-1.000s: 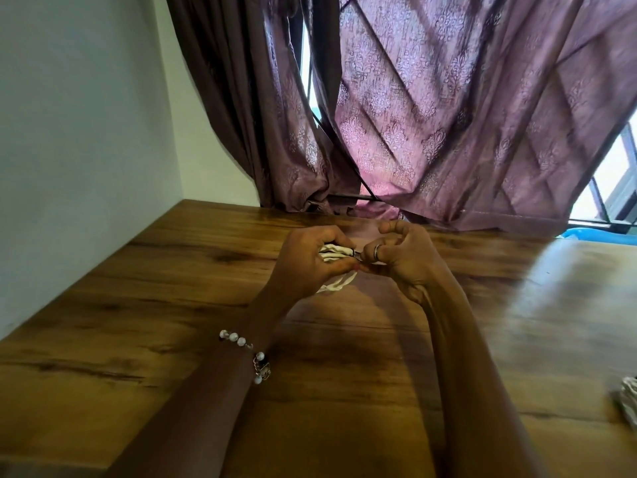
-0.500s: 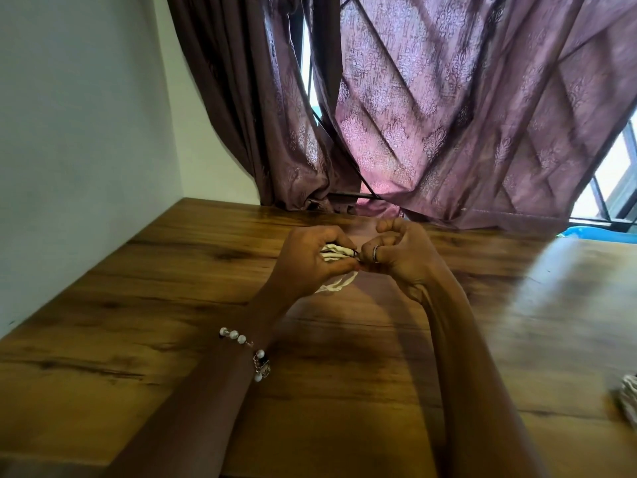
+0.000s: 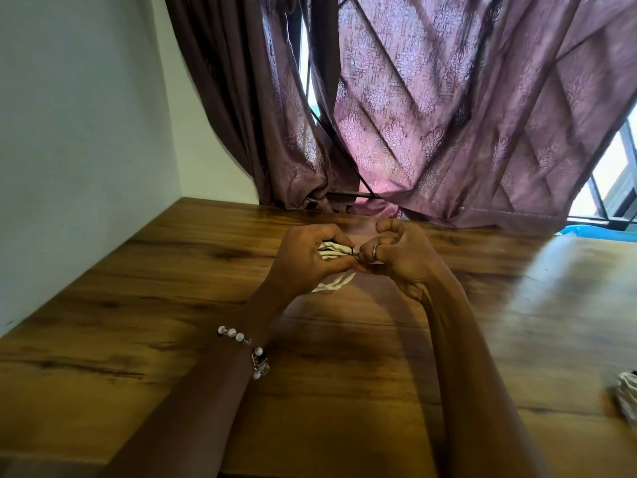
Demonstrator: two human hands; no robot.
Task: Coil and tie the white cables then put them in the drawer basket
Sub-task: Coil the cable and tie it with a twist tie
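white cable bundle (image 3: pixel 332 251) is sitting coiled between both hands, held just above the wooden table (image 3: pixel 172 305), with a few loops hanging out below at the left palm. left hand (image 3: pixel 306 262) is gripping the coil, fingers curled round the strands. right hand (image 3: pixel 396 251) is pinching at the bundle's end right where a small dark bit is showing, maybe a tie or a plug, too small to tell which; ring is visible on one finger. both hands are touching at the fingertips, so this is looking like the tying step, coiling apparently done for this cable. knot or tie status: cannot tell, fingers are hiding it. drawer basket isn't showing anywhere in view, so the stow step is still pending. something pale and woven-looking (image 3: pixel 627 396) is lying at the right edge of the table, cropped, possibly another cable waiting, not sure. beaded bracelet (image 3: pixel 246 346) is on the left wrist. purple curtain (image 3: pixel 431 115) is hanging behind the table, window light coming in at right.
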